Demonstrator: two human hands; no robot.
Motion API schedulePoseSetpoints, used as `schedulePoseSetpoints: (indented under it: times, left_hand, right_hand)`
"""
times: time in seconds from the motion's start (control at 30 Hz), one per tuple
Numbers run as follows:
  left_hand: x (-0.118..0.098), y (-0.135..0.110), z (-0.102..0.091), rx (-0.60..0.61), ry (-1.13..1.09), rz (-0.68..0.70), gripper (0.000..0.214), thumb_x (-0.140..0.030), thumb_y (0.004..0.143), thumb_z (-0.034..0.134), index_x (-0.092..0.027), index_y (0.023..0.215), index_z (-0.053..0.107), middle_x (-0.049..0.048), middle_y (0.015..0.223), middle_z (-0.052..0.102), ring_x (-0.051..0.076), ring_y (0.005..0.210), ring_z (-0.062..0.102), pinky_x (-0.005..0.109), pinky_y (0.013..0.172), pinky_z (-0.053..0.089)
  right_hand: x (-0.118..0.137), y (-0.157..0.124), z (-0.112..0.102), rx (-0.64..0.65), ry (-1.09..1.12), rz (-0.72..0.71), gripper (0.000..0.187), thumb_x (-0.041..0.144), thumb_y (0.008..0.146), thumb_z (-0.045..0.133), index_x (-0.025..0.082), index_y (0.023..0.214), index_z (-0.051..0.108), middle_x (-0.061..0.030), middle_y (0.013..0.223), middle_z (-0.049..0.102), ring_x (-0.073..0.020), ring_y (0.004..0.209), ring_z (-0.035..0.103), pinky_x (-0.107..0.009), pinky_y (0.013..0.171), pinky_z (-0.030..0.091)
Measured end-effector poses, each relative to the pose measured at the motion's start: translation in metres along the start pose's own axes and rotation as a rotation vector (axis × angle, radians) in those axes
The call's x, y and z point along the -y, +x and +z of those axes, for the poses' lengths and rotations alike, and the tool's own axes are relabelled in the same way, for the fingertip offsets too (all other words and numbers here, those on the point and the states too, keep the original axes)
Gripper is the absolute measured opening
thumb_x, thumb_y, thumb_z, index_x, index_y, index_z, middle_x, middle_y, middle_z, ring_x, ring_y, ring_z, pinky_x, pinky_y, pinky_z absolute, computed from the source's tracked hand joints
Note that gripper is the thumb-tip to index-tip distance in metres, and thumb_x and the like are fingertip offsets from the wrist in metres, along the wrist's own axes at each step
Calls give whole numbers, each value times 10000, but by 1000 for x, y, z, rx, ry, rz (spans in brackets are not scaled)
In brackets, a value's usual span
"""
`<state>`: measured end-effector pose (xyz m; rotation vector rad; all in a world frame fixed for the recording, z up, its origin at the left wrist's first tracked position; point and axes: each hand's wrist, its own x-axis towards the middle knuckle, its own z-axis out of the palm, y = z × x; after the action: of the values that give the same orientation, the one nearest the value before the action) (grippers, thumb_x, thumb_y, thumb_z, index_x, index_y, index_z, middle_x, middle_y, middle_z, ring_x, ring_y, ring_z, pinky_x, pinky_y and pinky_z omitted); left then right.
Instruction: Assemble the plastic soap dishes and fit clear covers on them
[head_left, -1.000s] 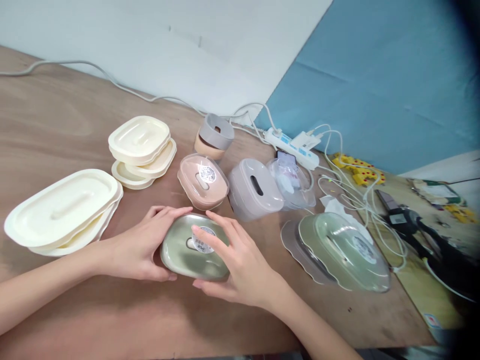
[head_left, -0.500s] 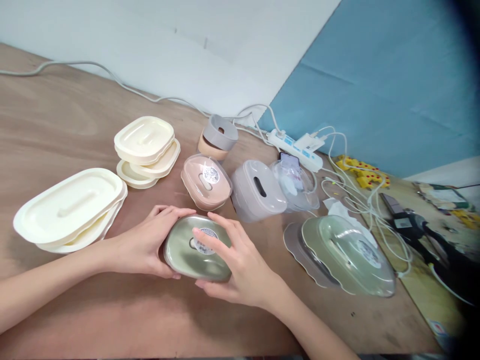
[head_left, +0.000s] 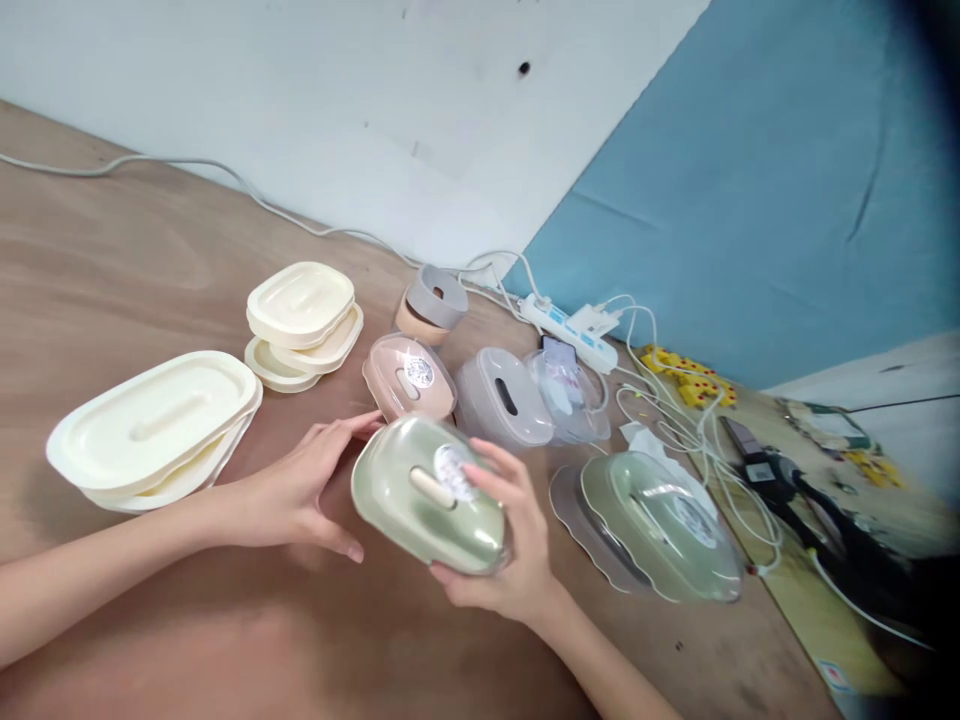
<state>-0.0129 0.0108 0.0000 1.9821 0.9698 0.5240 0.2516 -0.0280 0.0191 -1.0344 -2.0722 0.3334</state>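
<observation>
My right hand (head_left: 504,530) grips the right end of a green translucent lidded box (head_left: 401,500), tilted toward the right above the table. On its top are a pale oblong inset and a round printed sticker. Left of the box, my left hand (head_left: 304,490) holds nothing; its fingers and thumb are apart, close to the box's left side. Just behind the box stands a pink lidded box (head_left: 397,372) with a similar sticker. A greyish translucent box (head_left: 504,398) with a dark slot stands to its right.
Cream lids lie in a small stack (head_left: 300,300) and a larger stack (head_left: 154,420) at left. Grey and peach rings (head_left: 435,297) stand behind. At right are a larger green translucent cover (head_left: 652,520), a white power strip (head_left: 574,335), a phone (head_left: 559,350) and tangled cables.
The green box has been raised, tilted and shifted right in my right hand. My left hand has let go of it. The camera view has shifted slightly.
</observation>
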Motion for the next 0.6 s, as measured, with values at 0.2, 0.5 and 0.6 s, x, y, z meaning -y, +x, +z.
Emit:
schedulePoseSetpoints:
  times: [0.2,0.5,0.6]
  left_hand:
    - [-2,-1,0,-36,18,30,643,-415,857,613,-249,1398,308,123,1428,437,329,1308,412,525,1068,370]
    - [-10,1,-6,37,140,79,498,-305,882,546,-168,1330,379,161,1322,487,327,1244,448,528,1052,361]
    - [-8,1,-6,40,160,97,492,-279,880,545,-172,1328,373,157,1319,485,323,1241,443,534,1051,350]
  right_hand:
    - [19,65,-1,-193,-266,121,602,432,731,732,292,1247,455,-123,1267,487,-329,1263,471,-558,1012,431]
    - [4,84,40,-54,-366,327,669,445,729,753,189,1278,468,-216,1342,415,-381,1218,512,-540,909,490]
    - [5,79,36,-59,-422,240,711,546,757,700,148,1292,451,-258,1397,368,-422,1306,415,-593,976,426]
